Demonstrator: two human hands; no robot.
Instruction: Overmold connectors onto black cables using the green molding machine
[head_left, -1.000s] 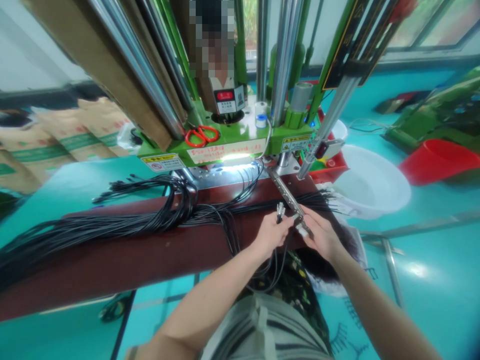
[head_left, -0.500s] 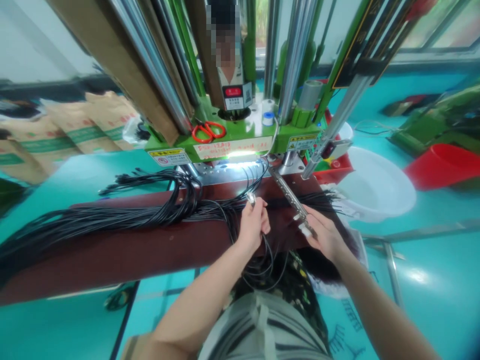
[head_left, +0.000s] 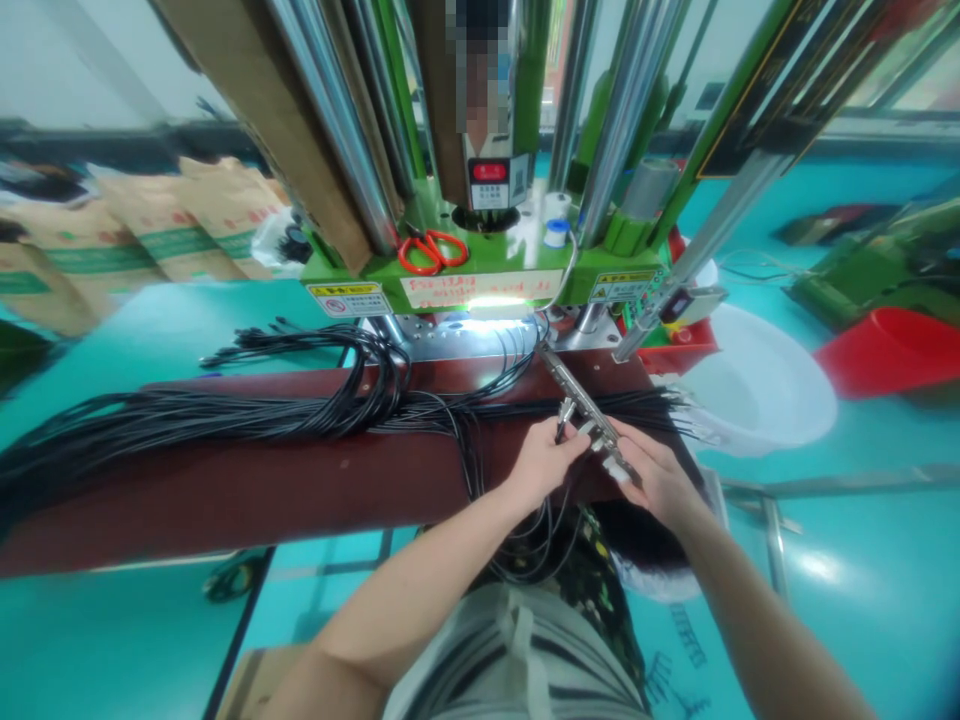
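Observation:
My left hand (head_left: 549, 462) is closed in a pinch on a black cable whose metal connector (head_left: 567, 408) sticks up past the fingers, against the side of a long metal bar fixture (head_left: 576, 388). The near end of this bar is gripped by my right hand (head_left: 658, 470), with small whitish pieces (head_left: 616, 468) by its fingers. The bar slants away toward the press, its far end at the lit work area. Loops of black cable (head_left: 536, 545) hang below my left hand. A thick bundle of black cables (head_left: 225, 412) lies along the brown board (head_left: 300, 500).
A green press (head_left: 442, 285) with steel columns stands ahead, orange-handled scissors (head_left: 433, 252) and a blue-white spool (head_left: 556, 234) on it. To the right are a white basin (head_left: 765, 390) and a red bucket (head_left: 892, 350). Paper sacks (head_left: 225, 215) stand at left. A person is partly visible behind the press.
My left hand has moved right with the cable connector, from apart to the side of the bar fixture. My right hand keeps its hold on the bar. The view has shifted slightly.

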